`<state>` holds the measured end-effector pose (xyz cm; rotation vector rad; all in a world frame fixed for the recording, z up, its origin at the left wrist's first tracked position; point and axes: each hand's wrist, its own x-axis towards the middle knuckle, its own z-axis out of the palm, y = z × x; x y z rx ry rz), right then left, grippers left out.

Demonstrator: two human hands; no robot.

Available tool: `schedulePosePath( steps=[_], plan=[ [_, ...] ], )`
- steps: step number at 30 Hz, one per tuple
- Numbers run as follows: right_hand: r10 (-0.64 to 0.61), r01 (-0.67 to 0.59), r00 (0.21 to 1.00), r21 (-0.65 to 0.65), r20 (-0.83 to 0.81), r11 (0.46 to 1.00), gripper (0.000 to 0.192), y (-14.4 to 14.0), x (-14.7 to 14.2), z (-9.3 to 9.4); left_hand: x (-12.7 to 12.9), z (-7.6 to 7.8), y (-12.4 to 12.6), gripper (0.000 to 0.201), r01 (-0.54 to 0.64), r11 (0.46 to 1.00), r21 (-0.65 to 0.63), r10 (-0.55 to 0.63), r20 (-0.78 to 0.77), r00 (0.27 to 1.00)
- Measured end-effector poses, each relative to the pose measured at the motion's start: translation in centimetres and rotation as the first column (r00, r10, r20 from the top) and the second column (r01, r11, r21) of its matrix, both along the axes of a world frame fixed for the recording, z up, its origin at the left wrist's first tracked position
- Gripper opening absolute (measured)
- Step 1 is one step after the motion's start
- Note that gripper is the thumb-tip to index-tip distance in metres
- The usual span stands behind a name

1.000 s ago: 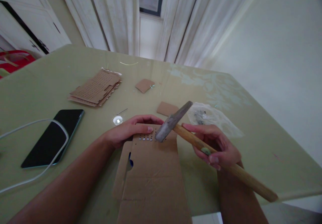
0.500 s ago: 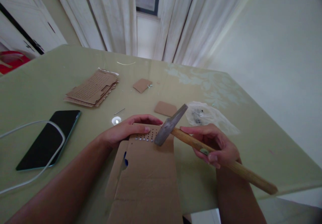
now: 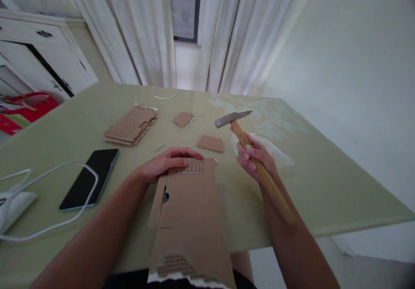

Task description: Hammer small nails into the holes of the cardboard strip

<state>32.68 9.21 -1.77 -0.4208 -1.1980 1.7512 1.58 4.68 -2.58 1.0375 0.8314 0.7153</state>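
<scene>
My left hand grips the far edge of a long brown cardboard piece, thumb on top and fingers along the far side. Rows of small holes, some with pale dots in them, run across that end. The near end is torn and shows corrugation. In my right hand is a hammer, held by its wooden handle and raised to the right of the cardboard. Its metal head points up and away, apart from the cardboard. Beyond my left hand lies a thin metal rod.
At the left are a phone, a white cable and a white device. Further back lie stacked perforated cardboard sheets and two small cardboard pieces. A clear plastic bag lies behind my right hand.
The hammer has lifted off the holed end and swung right, its head now turned upward. My left hand keeps its place on the cardboard. The view has tilted up, showing more of the cabinet.
</scene>
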Motion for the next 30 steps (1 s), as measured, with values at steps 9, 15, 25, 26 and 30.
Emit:
schedulePosePath(
  steps=[9,15,25,26,30],
  plan=[
    [-0.262,0.271,0.961,0.122,-0.085,0.955,0.062,-1.2,-2.4,0.9,-3.7,-1.9,2.5,0.036,-0.307,0.674,0.672,0.737,-0.578,0.351],
    [-0.558,0.557,0.826,0.282,-0.087,0.781,0.063,-1.6,-1.9,1.8,-5.3,-4.0,3.0,0.014,-0.24,0.687,0.686,0.725,-0.673,0.15],
    [-0.475,0.446,0.88,0.342,-0.001,0.827,0.031,-1.1,-2.1,-0.1,-3.8,-3.1,3.3,0.017,-0.277,0.672,0.687,0.735,-0.575,0.36],
    [-0.453,0.417,0.891,0.337,0.035,0.844,0.029,-1.0,-2.3,-0.4,-3.4,-2.4,3.1,0.023,-0.285,0.665,0.691,0.737,-0.544,0.401],
    [-0.376,0.315,0.904,0.28,0.203,0.907,0.034,-1.0,-3.2,-1.0,-1.5,-0.1,1.5,0.035,-0.44,0.57,0.694,0.758,-0.238,0.607]
  ],
)
